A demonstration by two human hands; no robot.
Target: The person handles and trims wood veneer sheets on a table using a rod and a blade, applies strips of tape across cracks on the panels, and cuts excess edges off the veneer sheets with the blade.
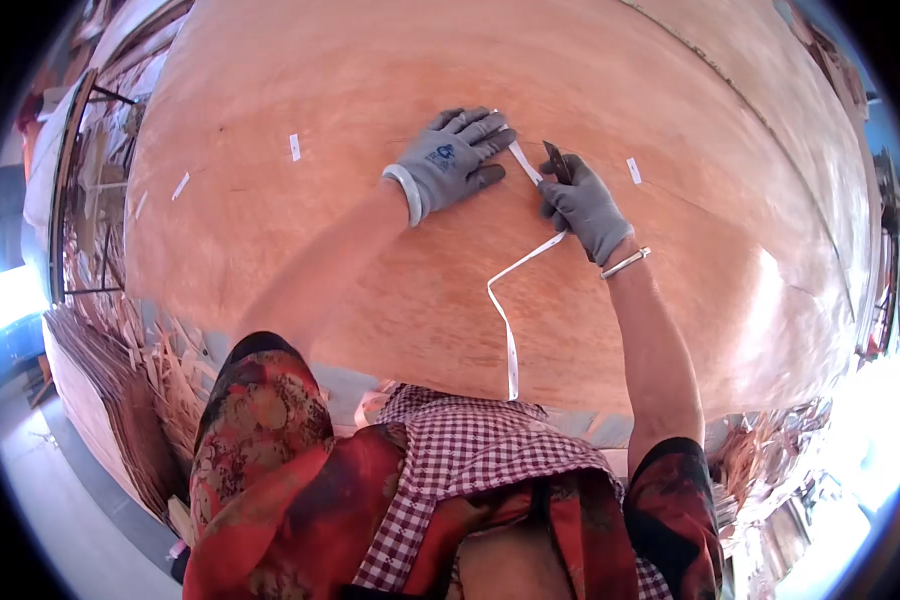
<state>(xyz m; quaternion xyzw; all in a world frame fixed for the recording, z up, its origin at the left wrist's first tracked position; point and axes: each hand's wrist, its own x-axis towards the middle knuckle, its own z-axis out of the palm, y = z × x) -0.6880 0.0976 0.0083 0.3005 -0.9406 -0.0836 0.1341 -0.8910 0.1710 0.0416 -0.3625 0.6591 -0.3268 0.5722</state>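
My left hand (448, 165), in a grey glove, lies flat with fingers spread on a reddish-brown wood veneer sheet (410, 290). Its fingertips touch the upper end of a narrow white tape strip (525, 163). My right hand (592, 212), also gloved, is closed around a dark knife (557, 162) whose blade points up and left. White tape runs from the left fingertips to the right fingers. Below the right hand a long tape tail (511, 345) hangs in a bent line toward my apron. The knife's handle is mostly hidden in the palm.
Short white tape pieces (295, 147) are stuck on the sheet, another (634, 171) right of my right hand. A dark seam (730, 85) crosses the upper right. Stacked veneer sheets (95, 390) and loose scraps (175, 385) lie at lower left, with more scraps (760, 470) at lower right.
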